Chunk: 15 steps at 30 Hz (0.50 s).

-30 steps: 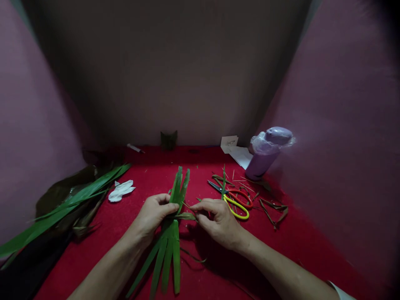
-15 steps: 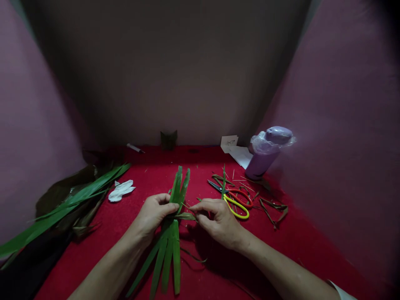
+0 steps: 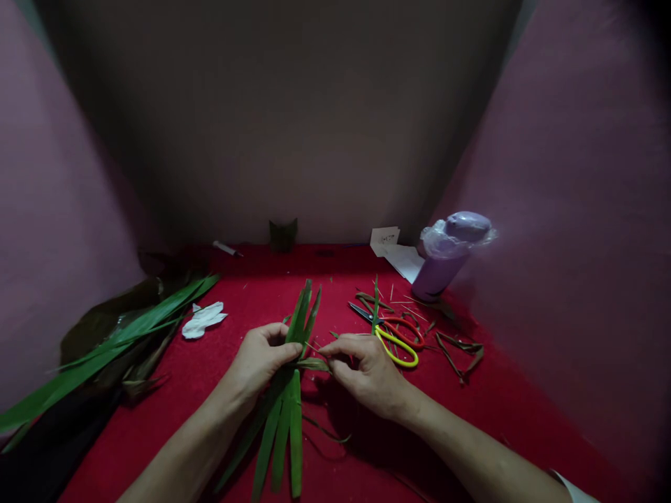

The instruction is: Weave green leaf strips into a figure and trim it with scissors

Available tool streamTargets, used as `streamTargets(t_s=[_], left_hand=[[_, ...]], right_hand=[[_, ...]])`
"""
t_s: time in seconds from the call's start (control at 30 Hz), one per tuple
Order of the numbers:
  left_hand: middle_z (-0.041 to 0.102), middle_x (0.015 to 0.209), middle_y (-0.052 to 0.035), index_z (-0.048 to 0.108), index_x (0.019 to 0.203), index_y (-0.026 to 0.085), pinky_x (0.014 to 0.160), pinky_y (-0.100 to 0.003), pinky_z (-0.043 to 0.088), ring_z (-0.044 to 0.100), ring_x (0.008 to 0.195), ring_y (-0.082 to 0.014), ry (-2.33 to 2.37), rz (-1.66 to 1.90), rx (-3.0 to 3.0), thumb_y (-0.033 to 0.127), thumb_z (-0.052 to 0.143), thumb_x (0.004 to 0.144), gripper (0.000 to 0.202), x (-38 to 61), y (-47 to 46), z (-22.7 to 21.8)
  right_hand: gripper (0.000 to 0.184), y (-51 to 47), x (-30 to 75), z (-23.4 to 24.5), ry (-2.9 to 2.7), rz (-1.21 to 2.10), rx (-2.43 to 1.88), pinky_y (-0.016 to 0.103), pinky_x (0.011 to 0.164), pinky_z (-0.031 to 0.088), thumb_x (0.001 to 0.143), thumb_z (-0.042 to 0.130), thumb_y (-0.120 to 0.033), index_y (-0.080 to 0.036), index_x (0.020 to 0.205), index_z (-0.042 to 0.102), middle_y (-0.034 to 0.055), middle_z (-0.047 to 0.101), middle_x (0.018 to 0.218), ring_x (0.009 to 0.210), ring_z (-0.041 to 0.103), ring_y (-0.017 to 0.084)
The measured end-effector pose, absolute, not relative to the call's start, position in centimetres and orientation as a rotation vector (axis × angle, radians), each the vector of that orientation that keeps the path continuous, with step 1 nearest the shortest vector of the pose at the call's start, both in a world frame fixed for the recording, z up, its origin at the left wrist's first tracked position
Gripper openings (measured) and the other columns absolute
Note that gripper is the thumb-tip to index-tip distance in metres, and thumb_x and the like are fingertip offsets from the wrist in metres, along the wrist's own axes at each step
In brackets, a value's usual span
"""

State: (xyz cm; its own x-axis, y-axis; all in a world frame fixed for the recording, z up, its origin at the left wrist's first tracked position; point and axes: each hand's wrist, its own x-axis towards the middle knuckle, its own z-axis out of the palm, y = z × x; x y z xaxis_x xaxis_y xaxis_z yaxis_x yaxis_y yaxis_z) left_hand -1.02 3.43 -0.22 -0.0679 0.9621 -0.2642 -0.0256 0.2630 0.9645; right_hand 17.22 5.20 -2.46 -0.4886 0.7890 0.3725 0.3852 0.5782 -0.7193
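ok so not much gear on you tbh. Both hands are bare, left hand and right hand, fingers uncovered all the way to the tips. Wrists & forearms are bare too. Your left forearm shows uncovered right down to the bottom edge of the pic. On your right forearm the bare stretch ends near the elbow, where a bit of white sleeve peeks in at the bottom right corner w/ a rounded hem. Short or rolled up, can't tell. Light's dim, so nails etc. are too small to make out imo.
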Motion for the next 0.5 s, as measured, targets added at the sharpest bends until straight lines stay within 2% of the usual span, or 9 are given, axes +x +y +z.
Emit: streamTargets(t_s=[0.33,0.5], left_hand=[[0.062,0.056,-0.0002,0.062,0.066,0.014,0.047,-0.022,0.038,0.053,0.048,-0.0117,1.336,1.003,0.931,0.024,0.068,0.060,0.013,-1.06,3.27,0.03],[0.058,0.052,0.0013,0.061,0.062,0.014,0.044,-0.020,0.035,0.050,0.045,-0.0099,1.318,1.017,0.919,0.024,0.066,0.062,0.011,-1.08,3.26,-0.07]], right_hand=[[0.027,5.26,17.30,-2.57,-2.099,0.718,-0.908,0.023,0.058,0.037,0.072,0.050,-0.003,-0.019,0.085,0.068,-0.0004,0.062,0.067,0.058,0.051,0.011],[0.029,5.34,17.31,-2.55,-2.091,0.731,-0.884,0.023,0.058,0.038,0.072,0.049,-0.003,-0.019,0.086,0.068,0.0004,0.063,0.069,0.059,0.052,0.011]])
